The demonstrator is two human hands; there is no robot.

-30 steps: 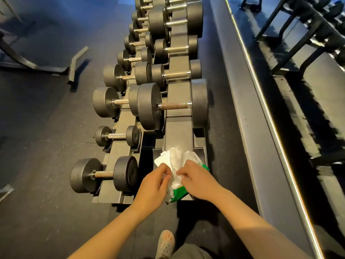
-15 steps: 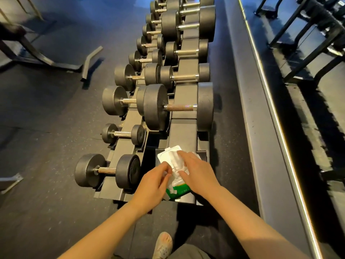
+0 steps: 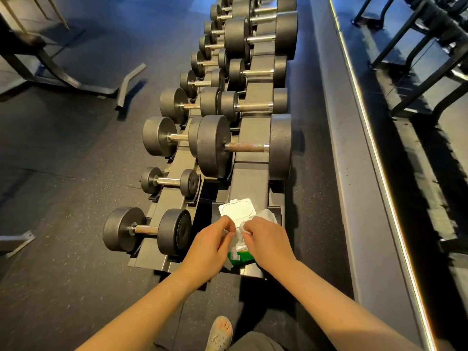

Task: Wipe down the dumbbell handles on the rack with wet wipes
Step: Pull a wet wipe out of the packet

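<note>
Both hands met over the near end of the rack's [image 3: 253, 181] upper tier, where the green wipe pack [image 3: 240, 258] lay with its white flip lid [image 3: 236, 209] thrown open away from the person. The left hand [image 3: 212, 245] and the right hand [image 3: 268, 245] each pinched the white wet wipe [image 3: 238, 240] between thumb and curled fingertips, with the sheet bunched between them just above the pack. Whether it had come wholly free of the opening could not be told. Every handle on the rack ran crosswise, left to right. The rusty near handle [image 3: 145, 229] on the lower tier lay well to the left of the left hand and at much the same depth. The knurled big handle [image 3: 247, 147] on the upper tier lay straight ahead beyond the lid, roughly in line with the right hand. A wipe would probably have to wrap round a bar and slide sideways between its two heads. The dark speckled floor [image 3: 63, 224] lay to the left, while a grey ledge [image 3: 354, 173] ran close along the rack's right side, so that side looked tighter.
</note>
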